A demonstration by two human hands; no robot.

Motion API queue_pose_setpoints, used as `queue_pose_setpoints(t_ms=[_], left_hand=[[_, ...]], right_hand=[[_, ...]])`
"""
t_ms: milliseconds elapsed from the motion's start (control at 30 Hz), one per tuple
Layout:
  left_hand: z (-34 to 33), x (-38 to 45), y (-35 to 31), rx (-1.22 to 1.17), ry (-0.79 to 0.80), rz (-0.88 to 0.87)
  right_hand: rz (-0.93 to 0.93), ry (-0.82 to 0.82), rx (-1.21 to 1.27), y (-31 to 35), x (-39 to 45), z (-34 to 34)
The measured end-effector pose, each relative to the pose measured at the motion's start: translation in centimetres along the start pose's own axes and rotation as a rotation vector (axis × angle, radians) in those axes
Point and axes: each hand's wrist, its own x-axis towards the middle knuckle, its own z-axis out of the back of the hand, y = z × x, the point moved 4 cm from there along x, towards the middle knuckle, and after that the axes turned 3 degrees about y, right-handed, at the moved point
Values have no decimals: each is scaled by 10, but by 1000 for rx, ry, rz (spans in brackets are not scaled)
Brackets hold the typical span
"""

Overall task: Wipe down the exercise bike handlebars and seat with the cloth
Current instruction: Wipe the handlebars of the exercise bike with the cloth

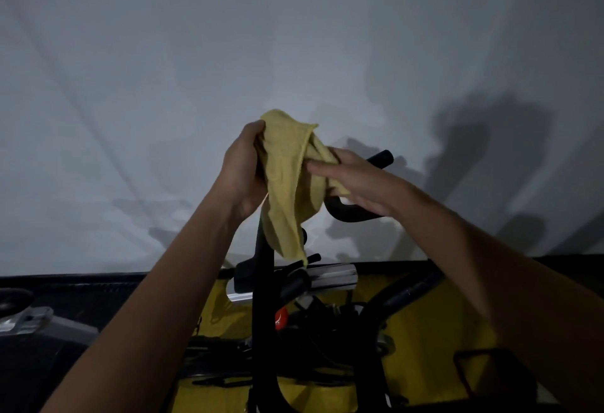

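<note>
A yellow cloth [287, 177] hangs crumpled in front of the white wall, held up between both hands above the bike. My left hand [243, 174] grips its upper left edge. My right hand [356, 184] lies flat against its right side, fingers stretched leftward over the fabric. Behind and below the right hand runs the black curved handlebar [351, 211], its end [380, 157] poking up to the right. The black handlebar post [263, 298] drops down from under the cloth. The seat is out of view.
A white wall [163, 85] fills the upper view, with shadows on the right. Below, the bike's yellow frame [425, 331], a red knob [281, 319], a silver slide rail [330, 277] and black cables crowd the middle. Grey equipment [29, 321] sits at the lower left.
</note>
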Motion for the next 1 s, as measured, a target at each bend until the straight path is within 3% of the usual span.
queue_pose_setpoints(t_ms=[133,233,333,433,500,600,733,867,1000], left_hand=[[-14,13,-13,-17,16,-32],[-21,24,-6,-59,73,37],[-28,42,10,-65,69,99],[-40,62,41,14,51,191],[-38,75,70,275,13,234],[-18,87,99,949,-76,87],[11,86,98,1086,-165,-53],[42,82,101,1255,-169,-62],[63,69,120,1596,-201,-92]], right_hand=[[93,-127,32,30,-22,31],[114,-151,21,51,-38,54],[85,-218,-69,65,-50,78],[17,-390,-293,59,-50,101],[-174,-442,-603,38,-47,112],[-500,-331,-986,-2,-49,108],[-511,-320,-1304,-7,-43,98],[-605,-9,-1414,-36,-30,74],[-353,33,-1683,-63,-18,60]])
